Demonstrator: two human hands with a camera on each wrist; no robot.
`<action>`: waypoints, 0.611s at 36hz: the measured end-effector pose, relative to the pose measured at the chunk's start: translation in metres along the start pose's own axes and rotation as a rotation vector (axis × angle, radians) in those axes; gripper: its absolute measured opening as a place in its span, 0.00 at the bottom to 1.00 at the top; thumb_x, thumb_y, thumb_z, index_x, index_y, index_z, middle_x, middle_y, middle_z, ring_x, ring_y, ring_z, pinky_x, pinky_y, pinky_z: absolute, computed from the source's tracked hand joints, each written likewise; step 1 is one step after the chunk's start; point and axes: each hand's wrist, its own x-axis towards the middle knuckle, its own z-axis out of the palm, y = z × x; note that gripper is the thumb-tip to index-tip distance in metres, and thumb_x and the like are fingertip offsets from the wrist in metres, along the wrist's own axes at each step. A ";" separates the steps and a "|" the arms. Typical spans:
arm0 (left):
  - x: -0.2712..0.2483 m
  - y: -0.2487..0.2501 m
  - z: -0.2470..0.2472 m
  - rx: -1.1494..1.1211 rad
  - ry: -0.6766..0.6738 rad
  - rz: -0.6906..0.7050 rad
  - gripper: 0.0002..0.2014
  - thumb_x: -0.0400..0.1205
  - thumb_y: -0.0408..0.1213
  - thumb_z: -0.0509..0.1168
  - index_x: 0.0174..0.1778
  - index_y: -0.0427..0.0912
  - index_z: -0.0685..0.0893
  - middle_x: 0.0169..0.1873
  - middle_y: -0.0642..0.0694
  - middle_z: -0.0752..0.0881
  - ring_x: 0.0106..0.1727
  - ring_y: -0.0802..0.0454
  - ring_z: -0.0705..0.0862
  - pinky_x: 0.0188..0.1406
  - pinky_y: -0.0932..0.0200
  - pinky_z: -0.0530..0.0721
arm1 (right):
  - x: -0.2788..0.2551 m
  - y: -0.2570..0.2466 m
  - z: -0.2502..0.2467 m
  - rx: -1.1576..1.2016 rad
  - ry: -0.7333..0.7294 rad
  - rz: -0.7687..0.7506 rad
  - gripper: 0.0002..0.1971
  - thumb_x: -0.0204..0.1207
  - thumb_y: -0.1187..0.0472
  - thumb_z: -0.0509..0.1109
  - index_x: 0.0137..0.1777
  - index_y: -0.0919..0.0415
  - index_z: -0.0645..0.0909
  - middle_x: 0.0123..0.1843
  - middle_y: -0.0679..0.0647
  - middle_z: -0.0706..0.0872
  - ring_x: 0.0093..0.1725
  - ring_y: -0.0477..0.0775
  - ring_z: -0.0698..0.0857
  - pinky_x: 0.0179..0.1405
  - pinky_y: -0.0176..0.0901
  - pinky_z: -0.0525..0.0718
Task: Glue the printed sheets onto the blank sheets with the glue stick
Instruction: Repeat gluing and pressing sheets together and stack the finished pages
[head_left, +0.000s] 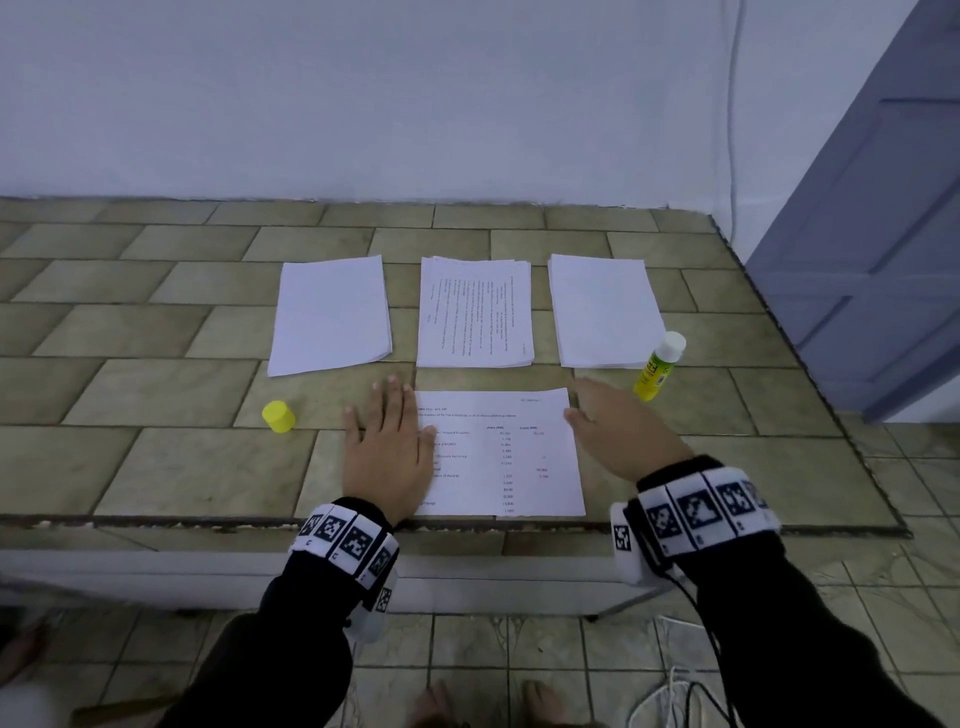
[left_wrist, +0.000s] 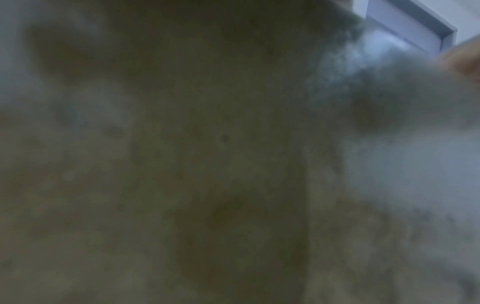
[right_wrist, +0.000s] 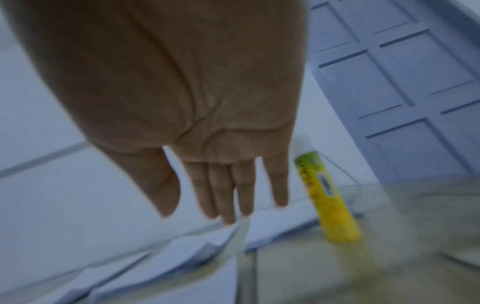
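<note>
Tiled table (head_left: 156, 467) under a table-printed sheet (head_left: 519, 457), yellow uncapped glue stick (head_left: 657, 371) upright, both hands' fingers (head_left: 389, 405) straight, empty.

The tabletop (head_left: 156, 467) is faced with matt beige-olive tiles, mottled and stone-like, with thin grout lines and a chipped, rough front edge. The white paper sheets (head_left: 330, 314) look smooth and matt; the printed paper sheet (head_left: 509, 457) carries dark ink. The yellow plastic glue stick (head_left: 657, 371) with its white top looks smooth and slightly glossy, like the loose yellow plastic cap (head_left: 278, 416). Dark cloth sleeves (head_left: 779, 649) look soft and matt.
</note>
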 end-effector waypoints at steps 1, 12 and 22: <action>0.000 0.000 0.000 0.004 -0.003 -0.001 0.44 0.75 0.57 0.19 0.87 0.40 0.43 0.87 0.44 0.41 0.87 0.47 0.38 0.84 0.36 0.38 | 0.002 -0.004 -0.004 -0.012 -0.035 -0.011 0.09 0.85 0.58 0.56 0.49 0.63 0.72 0.46 0.55 0.78 0.47 0.56 0.77 0.38 0.43 0.72; 0.000 0.001 0.001 -0.002 0.010 0.007 0.45 0.76 0.59 0.20 0.87 0.38 0.47 0.87 0.42 0.43 0.87 0.46 0.39 0.83 0.36 0.39 | 0.039 -0.018 0.019 -0.268 -0.062 -0.062 0.16 0.82 0.66 0.58 0.70 0.62 0.71 0.67 0.60 0.76 0.63 0.62 0.79 0.59 0.53 0.81; 0.000 -0.003 0.004 -0.093 0.053 0.034 0.43 0.78 0.60 0.23 0.87 0.40 0.46 0.87 0.44 0.41 0.87 0.47 0.39 0.84 0.35 0.39 | 0.050 -0.015 0.008 -0.299 -0.019 -0.094 0.12 0.83 0.71 0.55 0.63 0.67 0.74 0.60 0.63 0.79 0.49 0.57 0.78 0.40 0.42 0.73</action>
